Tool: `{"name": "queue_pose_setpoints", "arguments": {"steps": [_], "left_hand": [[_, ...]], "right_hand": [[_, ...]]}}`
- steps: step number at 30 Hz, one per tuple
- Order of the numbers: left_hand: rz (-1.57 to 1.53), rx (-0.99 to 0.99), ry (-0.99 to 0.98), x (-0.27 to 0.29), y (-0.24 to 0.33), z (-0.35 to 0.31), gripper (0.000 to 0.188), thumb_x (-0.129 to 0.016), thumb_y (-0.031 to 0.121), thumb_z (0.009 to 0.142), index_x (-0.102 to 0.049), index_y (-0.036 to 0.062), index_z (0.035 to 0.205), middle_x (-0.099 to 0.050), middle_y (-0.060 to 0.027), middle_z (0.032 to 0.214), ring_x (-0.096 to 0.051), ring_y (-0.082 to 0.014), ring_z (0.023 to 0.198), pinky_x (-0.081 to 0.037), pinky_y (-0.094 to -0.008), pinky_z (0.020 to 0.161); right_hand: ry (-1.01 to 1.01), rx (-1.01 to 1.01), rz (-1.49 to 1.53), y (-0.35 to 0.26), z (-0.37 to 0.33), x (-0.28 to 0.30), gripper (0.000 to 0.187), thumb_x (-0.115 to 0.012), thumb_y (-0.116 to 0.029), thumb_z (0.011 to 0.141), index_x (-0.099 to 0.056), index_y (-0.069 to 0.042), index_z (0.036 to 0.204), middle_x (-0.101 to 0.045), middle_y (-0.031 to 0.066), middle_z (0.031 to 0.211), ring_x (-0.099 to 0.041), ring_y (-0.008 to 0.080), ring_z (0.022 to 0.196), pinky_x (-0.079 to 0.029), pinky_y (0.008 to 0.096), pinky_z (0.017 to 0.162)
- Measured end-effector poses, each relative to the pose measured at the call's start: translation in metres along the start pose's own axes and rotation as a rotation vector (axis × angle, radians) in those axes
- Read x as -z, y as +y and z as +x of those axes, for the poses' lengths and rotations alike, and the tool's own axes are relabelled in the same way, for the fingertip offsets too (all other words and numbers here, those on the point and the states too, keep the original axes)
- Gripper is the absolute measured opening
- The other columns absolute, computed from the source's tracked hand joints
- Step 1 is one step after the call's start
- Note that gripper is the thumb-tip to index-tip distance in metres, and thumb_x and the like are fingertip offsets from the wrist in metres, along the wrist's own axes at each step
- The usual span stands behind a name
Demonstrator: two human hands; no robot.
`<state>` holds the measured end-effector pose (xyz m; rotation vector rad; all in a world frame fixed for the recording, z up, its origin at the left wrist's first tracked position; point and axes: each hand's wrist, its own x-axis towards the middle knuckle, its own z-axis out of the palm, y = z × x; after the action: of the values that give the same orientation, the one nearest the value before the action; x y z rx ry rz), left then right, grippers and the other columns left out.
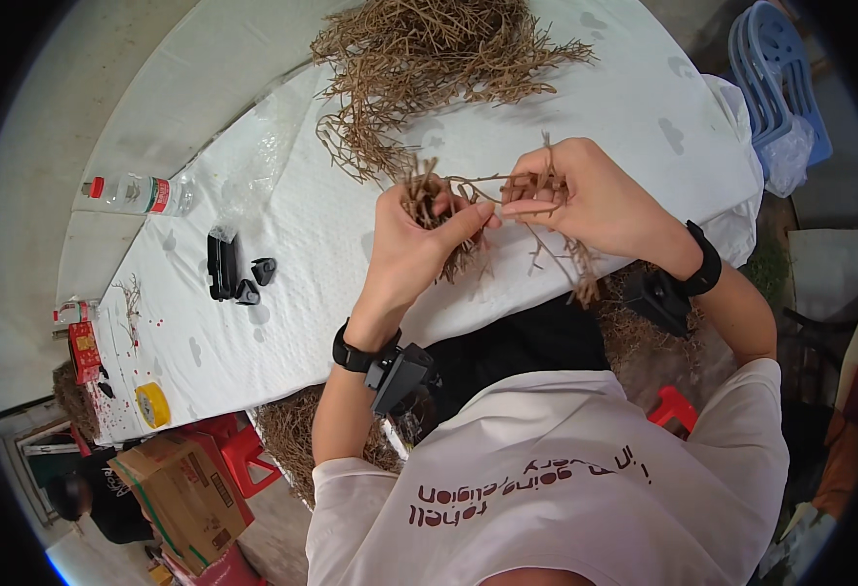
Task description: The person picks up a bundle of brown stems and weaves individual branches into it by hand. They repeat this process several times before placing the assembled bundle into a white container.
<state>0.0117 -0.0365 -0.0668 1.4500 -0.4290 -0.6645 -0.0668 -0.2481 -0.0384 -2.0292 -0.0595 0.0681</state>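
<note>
My left hand (pixel 401 244) is closed around a small bunch of dry brown twigs (pixel 419 200), which stick out above and below the fingers. To its right, my right hand (pixel 600 200) pinches a thin branching twig (pixel 549 181) between thumb and fingers. One stem stretches across the gap between the two hands, and the fingertips nearly meet. Thin sprigs (pixel 580 262) hang below my right hand near the table edge. Beyond both hands, a large tangled pile of the same twigs (pixel 439 49) lies on the white-covered table (pixel 331 322).
On the left stand a clear bottle (pixel 141 193), a black case (pixel 222 266) with small black pieces (pixel 264 271), and a yellow tape roll (pixel 152 404). Lower left are a cardboard box (pixel 180 498), a red stool (pixel 243 459) and another person (pixel 121 503). Blue plastic stools (pixel 780 88) stand far right.
</note>
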Motion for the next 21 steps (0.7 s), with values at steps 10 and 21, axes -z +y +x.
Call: {"name": "queue_pose_setpoints", "arguments": {"steps": [10, 21], "left_hand": [[0.204, 0.139, -0.253, 0.014, 0.010, -0.001, 0.013, -0.073, 0.008, 0.098, -0.063, 0.0012, 0.097, -0.067, 0.0012, 0.076, -0.053, -0.0042, 0.067, -0.044, -0.0238, 0.060], [0.146, 0.041, -0.398, 0.035, 0.010, -0.011, 0.029, -0.067, -0.001, 0.100, -0.043, 0.0069, 0.088, -0.049, 0.0004, 0.079, -0.054, -0.0089, 0.069, -0.043, -0.0263, 0.062]], "right_hand": [[-0.103, 0.111, -0.201, -0.008, -0.002, 0.006, 0.007, -0.069, 0.003, 0.087, -0.066, 0.009, 0.089, -0.062, 0.0213, 0.069, -0.058, 0.0262, 0.061, -0.047, 0.0352, 0.061], [-0.265, 0.022, 0.014, -0.013, -0.013, 0.014, 0.006, -0.057, 0.012, 0.085, -0.062, 0.014, 0.086, -0.069, 0.0167, 0.076, -0.069, 0.0207, 0.068, -0.057, 0.0321, 0.066]]}}
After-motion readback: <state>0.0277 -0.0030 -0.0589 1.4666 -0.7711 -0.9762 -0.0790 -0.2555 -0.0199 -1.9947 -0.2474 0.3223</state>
